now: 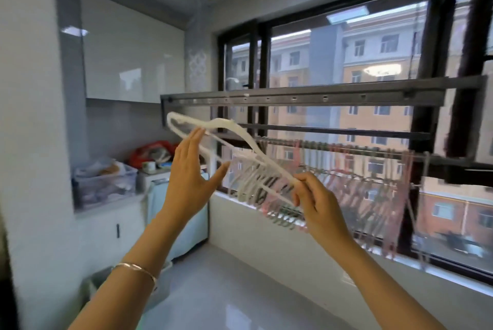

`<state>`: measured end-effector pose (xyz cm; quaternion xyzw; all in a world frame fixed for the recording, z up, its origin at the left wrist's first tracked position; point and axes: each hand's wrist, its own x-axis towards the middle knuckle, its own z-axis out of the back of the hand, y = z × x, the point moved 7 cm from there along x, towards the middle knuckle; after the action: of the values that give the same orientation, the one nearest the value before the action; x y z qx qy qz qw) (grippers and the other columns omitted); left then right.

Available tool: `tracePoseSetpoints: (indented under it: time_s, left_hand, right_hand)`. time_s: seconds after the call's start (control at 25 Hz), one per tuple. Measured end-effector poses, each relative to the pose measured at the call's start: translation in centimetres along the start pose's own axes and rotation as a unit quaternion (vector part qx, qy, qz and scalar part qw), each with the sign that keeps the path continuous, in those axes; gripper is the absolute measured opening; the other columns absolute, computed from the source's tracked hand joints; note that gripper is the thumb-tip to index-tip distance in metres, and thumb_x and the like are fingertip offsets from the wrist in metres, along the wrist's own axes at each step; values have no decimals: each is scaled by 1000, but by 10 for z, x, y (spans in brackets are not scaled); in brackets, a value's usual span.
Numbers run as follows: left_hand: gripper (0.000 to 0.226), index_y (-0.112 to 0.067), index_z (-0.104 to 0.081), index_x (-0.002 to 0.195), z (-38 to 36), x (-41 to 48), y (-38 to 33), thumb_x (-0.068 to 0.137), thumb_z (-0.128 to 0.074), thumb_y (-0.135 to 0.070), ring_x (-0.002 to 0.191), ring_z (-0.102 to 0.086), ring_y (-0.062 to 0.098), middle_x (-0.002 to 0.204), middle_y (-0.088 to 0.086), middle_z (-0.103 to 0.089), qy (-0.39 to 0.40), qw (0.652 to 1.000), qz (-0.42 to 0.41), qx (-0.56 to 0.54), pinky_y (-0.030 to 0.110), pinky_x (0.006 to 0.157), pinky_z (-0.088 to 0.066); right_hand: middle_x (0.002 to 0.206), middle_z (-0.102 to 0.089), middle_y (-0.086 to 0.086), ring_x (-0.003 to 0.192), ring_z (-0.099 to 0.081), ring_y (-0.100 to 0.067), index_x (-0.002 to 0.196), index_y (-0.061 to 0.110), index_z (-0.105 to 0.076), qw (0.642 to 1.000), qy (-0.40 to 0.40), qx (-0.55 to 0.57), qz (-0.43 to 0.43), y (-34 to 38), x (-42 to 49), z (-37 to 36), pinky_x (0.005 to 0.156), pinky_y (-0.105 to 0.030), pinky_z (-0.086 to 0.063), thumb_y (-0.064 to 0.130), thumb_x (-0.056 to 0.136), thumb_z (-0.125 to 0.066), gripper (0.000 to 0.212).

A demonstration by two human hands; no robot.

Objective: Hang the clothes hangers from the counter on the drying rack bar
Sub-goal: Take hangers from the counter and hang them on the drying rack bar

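Observation:
A white plastic clothes hanger (229, 132) is raised in the air, tilted down to the right, just in front of the dark drying rack bar (346, 149). My right hand (317, 201) pinches the hanger's lower right end. My left hand (190, 172) is spread flat with fingers apart, its fingertips against the hanger's left part, not gripping it. Several white, pink and grey hangers (346, 190) hang in a blurred row from the bar, right of the held one. The rack's upper rail (293, 97) with small holes runs above.
A window (333, 62) stands behind the rack, with a white sill below. A clear storage box (106, 185) and a red bag (152, 152) sit on a cabinet at the left. A grey bin (98, 284) stands on the floor near my left forearm.

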<state>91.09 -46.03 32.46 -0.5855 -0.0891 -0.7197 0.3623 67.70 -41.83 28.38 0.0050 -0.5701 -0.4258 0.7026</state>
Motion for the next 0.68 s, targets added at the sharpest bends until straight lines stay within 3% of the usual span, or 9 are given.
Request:
tracePoseSetpoints:
  time_s: [0.12,0.2,0.28,0.4,0.48,0.52,0.6,0.68]
  left_hand:
    - [83,-12,-25,146,13,-7,60,80,-54,-54,142,-21,23,153,6,-25,42,996,67,52,40,117,-17]
    - [67,-14,-37,140,17,-16,104,86,-53,-50,137,-32,27,141,7,-44,67,984,121,110,43,115,-16]
    - [38,-14,-55,119,17,-22,140,91,-53,-40,110,-59,27,107,6,-67,103,979,152,88,44,101,-39]
    - [17,-12,-61,91,5,-32,177,95,-50,-23,79,-70,20,74,-2,-72,218,949,207,-95,35,79,-57]
    - [19,-10,-63,90,2,-30,198,96,-47,-19,73,-71,21,75,-1,-74,249,922,245,-168,29,68,-59]
    - [20,-10,-63,92,2,-25,210,97,-46,-19,71,-72,20,77,-2,-74,242,920,258,-172,25,61,-57]
    - [20,-13,-62,92,0,-10,235,97,-45,-22,68,-72,20,77,-3,-74,195,922,282,-180,21,53,-54]
    - [21,-13,-62,93,-9,8,261,97,-45,-25,67,-72,23,80,1,-74,146,926,297,-181,22,53,-53]
  right_hand:
    - [55,-57,3,45,-50,-2,77,20,-59,997,71,15,-20,6,16,-51,49,-8,-36,15,96,-46,24]
    - [56,-61,1,46,-52,-2,72,23,-62,992,124,2,-32,5,25,-84,54,-9,-39,16,95,-48,28]
    - [57,-63,2,49,-55,-3,71,27,-63,988,149,-7,-45,-6,38,-106,57,-15,-44,18,94,-51,28]
    - [60,-66,8,55,-58,-2,78,23,-69,987,149,-14,-63,-36,63,-130,59,-22,-48,23,90,-58,16]
    - [82,-67,14,75,-62,-3,96,23,-67,985,151,-38,-79,-64,83,-147,69,-23,-47,29,89,-58,12]
    - [98,-63,13,90,-60,-6,109,24,-61,982,155,-66,-88,-80,93,-155,77,-25,-47,32,90,-57,21]
    - [120,-50,7,113,-51,-16,130,24,-46,973,162,-124,-105,-112,113,-171,92,-30,-41,35,92,-53,40]
    - [138,-43,1,125,-44,-21,136,24,-39,968,164,-153,-111,-140,134,-184,101,-35,-36,37,93,-50,46]
